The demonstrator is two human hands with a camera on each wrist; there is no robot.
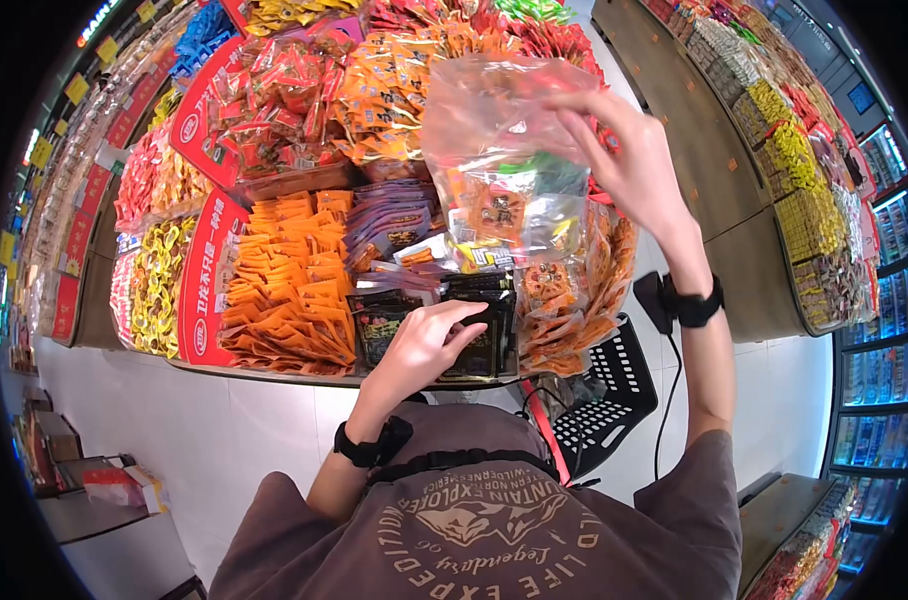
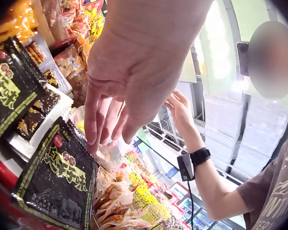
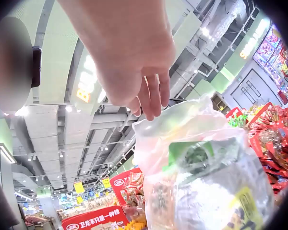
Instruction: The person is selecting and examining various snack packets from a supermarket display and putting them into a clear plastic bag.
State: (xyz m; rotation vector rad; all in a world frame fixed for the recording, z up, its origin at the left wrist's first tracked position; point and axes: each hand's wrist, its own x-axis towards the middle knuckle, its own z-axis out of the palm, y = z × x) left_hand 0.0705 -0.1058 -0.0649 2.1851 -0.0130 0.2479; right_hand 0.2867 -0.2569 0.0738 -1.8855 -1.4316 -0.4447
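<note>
My right hand [image 1: 622, 150] pinches the top edge of a clear plastic bag [image 1: 484, 110] and holds it up over the snack display. Inside the bag, packets show through, among them a green and silver one [image 3: 206, 167]. My left hand [image 1: 426, 345] is low over the near compartment, with loosely extended fingers and nothing in its grip. Beneath it lie black snack packets [image 2: 60, 175] with yellow-green lettering. In the left wrist view the fingertips hang beside the edge of one packet.
Orange packets [image 1: 289, 280] fill the compartment to the left, behind red signs [image 1: 209, 280]. Purple packets [image 1: 389, 220] lie behind the black ones. Bagged brown snacks [image 1: 564, 325] stand at the right. A black basket [image 1: 609, 390] is below the display's right corner. Another shelf [image 1: 714, 150] runs along the right.
</note>
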